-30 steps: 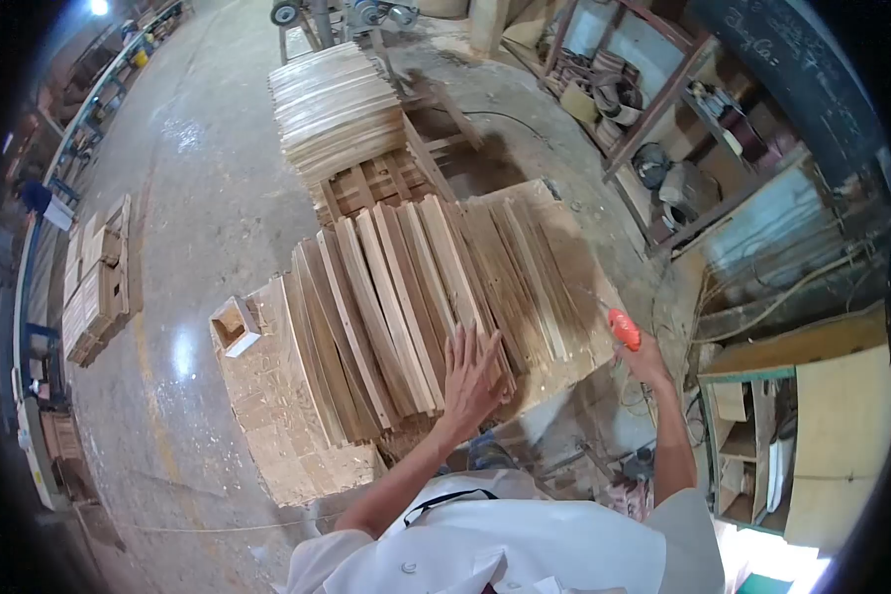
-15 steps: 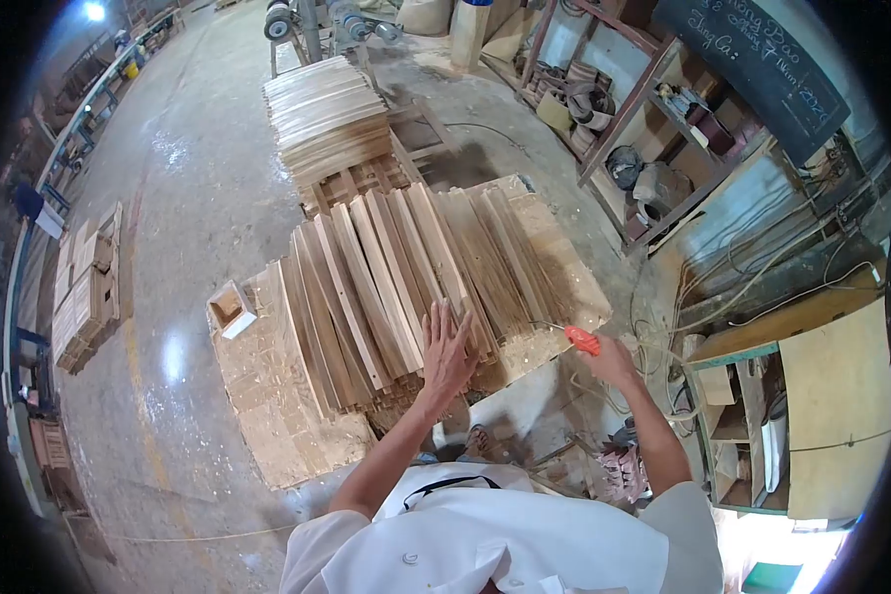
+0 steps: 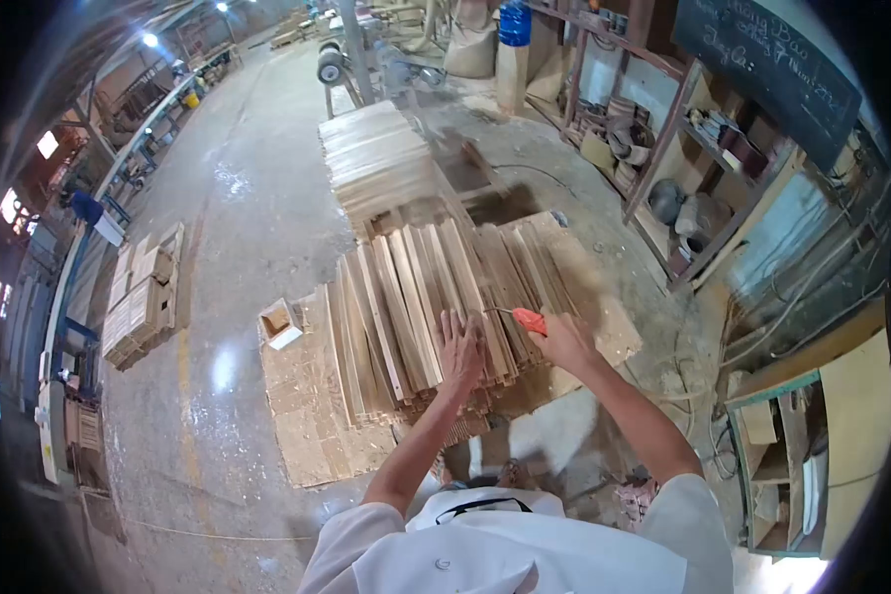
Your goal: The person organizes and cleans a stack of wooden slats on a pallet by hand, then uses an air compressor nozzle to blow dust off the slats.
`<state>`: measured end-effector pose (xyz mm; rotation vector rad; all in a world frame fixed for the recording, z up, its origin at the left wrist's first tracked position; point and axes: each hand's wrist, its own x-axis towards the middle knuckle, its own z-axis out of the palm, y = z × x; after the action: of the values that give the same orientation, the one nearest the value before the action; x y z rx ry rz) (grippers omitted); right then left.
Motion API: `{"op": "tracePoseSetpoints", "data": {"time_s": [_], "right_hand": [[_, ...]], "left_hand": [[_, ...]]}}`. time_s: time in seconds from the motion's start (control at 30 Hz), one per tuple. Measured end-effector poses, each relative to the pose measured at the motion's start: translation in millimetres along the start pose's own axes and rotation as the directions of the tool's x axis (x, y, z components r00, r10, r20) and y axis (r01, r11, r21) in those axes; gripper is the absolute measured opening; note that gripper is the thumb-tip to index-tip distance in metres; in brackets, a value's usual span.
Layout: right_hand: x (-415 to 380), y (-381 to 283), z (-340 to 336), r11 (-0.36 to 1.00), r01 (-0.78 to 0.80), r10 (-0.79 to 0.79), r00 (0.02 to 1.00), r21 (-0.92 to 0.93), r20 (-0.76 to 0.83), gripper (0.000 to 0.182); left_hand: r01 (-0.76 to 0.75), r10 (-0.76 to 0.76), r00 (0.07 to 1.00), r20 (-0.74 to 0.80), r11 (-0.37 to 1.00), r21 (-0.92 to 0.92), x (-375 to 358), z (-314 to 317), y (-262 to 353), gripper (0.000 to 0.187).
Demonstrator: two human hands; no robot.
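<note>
A row of long wooden slats (image 3: 378,312) lies side by side on a worn board (image 3: 307,436) in front of me. My left hand (image 3: 460,353) rests on top of the slats near their close end, fingers stretched out. In my right hand (image 3: 567,344) is a red-handled tool (image 3: 529,320) with a thin metal shaft, my fingers wrapped round the handle. Its shaft points left over the slats, and the tip is close to the fingers of my left hand.
A small open box (image 3: 280,325) sits at the board's left edge. Behind the slats stands a tall stack of pale wood pieces (image 3: 378,153). More stacked wood (image 3: 141,315) lies on the floor at left. Shelving (image 3: 708,188) and a cabinet (image 3: 777,465) flank the right side. Far left is another person (image 3: 89,211).
My right hand has brought the red-handled tool leftward from the board's right edge to over the slats, beside my left hand. The camera view has shifted, and my left hand stays on the slats.
</note>
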<state>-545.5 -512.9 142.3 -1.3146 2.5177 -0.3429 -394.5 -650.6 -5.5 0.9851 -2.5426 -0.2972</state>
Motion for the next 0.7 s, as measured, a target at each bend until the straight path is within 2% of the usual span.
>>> {"op": "tracePoseSetpoints", "data": {"time_s": [0.07, 0.1, 0.2, 0.3, 0.37, 0.4, 0.47, 0.57, 0.6, 0.63, 0.67, 0.7], "right_hand": [[11.9, -5.8, 4.9, 0.991, 0.070, -0.080, 0.994, -0.116, -0.075, 0.035], [16.3, -4.0, 4.4, 0.988, 0.102, -0.113, 0.989, -0.119, -0.092, 0.035], [19.2, -3.2, 2.5, 0.981, 0.150, -0.161, 0.983, -0.121, -0.085, 0.033], [-4.0, -19.0, -12.2, 0.972, 0.159, -0.160, 0.987, -0.175, 0.011, 0.029], [-20.7, -35.4, -15.6, 0.956, 0.250, -0.247, 0.968, -0.155, 0.042, 0.032], [-24.1, -43.6, -13.2, 0.955, 0.254, -0.250, 0.967, -0.153, 0.046, 0.032], [-32.5, -60.1, -5.7, 0.941, 0.316, -0.297, 0.943, -0.122, 0.150, 0.032], [-43.6, -93.1, 7.3, 0.905, 0.411, -0.384, 0.901, -0.112, 0.203, 0.034], [-46.1, -107.8, 10.4, 0.900, 0.422, -0.390, 0.892, -0.108, 0.229, 0.032], [-44.8, -120.9, 18.2, 0.899, 0.426, -0.392, 0.886, -0.102, 0.248, 0.032], [-43.0, -133.3, 27.3, 0.890, 0.447, -0.409, 0.869, -0.089, 0.277, 0.032], [-42.6, -144.8, 36.3, 0.882, 0.465, -0.424, 0.853, -0.076, 0.304, 0.033]], "left_hand": [[0.018, -0.019, 0.999, -0.043, 1.000, -0.023, 5.6, -2.0, -4.0, 0.059], [0.029, -0.033, 0.998, -0.057, 0.998, -0.063, 6.4, -4.2, -8.4, 0.064], [0.103, -0.101, 0.991, -0.085, 0.995, 0.011, 3.1, -15.1, -32.8, 0.066], [0.172, -0.164, 0.976, -0.145, 0.984, 0.046, -9.4, -27.3, -62.4, 0.066], [0.413, -0.410, 0.886, -0.218, 0.910, -0.033, -25.6, -55.6, -73.4, 0.064], [0.417, -0.414, 0.884, -0.218, 0.908, -0.031, -31.8, -60.7, -82.8, 0.064], [0.519, -0.504, 0.834, -0.225, 0.855, 0.012, -50.6, -61.6, -99.2, 0.061], [0.498, -0.504, 0.856, -0.111, 0.863, -0.079, -64.5, -51.6, -119.3, 0.058], [0.439, -0.441, 0.878, -0.187, 0.897, -0.055, -65.8, -53.8, -119.7, 0.051], [0.453, -0.455, 0.873, -0.175, 0.890, -0.050, -65.1, -56.7, -126.5, 0.051], [0.492, -0.550, 0.823, -0.143, 0.816, -0.302, -65.1, -60.4, -136.3, 0.048], [0.499, -0.630, 0.772, -0.087, 0.684, -0.532, -68.2, -64.5, -145.3, 0.046]]}}
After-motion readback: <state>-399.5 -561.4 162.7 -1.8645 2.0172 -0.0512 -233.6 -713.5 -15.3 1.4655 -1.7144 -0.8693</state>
